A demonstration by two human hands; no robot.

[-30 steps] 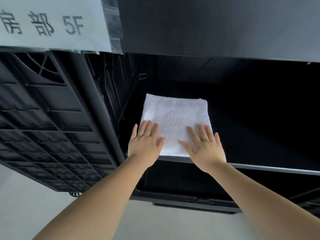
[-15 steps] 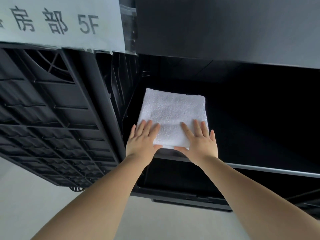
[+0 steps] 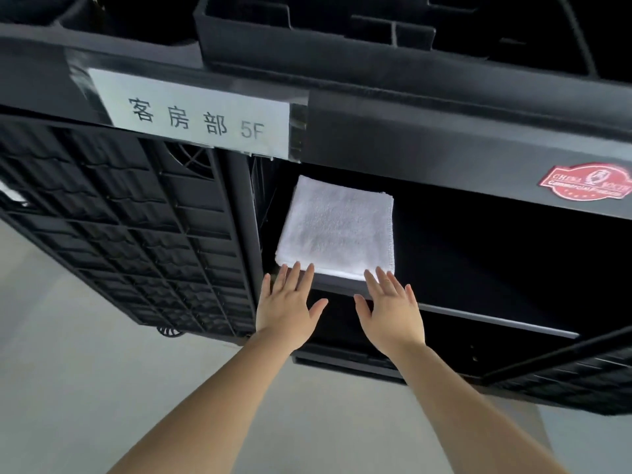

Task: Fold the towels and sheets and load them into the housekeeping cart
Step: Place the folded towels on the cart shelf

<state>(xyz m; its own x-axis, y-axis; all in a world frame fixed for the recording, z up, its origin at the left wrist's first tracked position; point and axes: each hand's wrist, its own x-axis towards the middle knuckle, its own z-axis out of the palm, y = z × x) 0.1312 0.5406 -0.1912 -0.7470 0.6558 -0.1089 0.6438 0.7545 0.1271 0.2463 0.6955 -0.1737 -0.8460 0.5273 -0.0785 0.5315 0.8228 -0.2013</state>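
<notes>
Both bare forearms stretched forward and up toward the black housekeeping cart (image 3: 444,145), palms down. Left hand (image 3: 287,306) flat with fingers spread, tips right at the near edge of the folded white towel (image 3: 337,227). Right hand (image 3: 391,313) same deal, fingers splayed, tips just touching the towel's front right corner. Nothing gripped in either. Towel lying flat on the cart shelf (image 3: 496,318), tucked at the left end of the open compartment, under the taped paper label (image 3: 201,118) reading 5F.
</notes>
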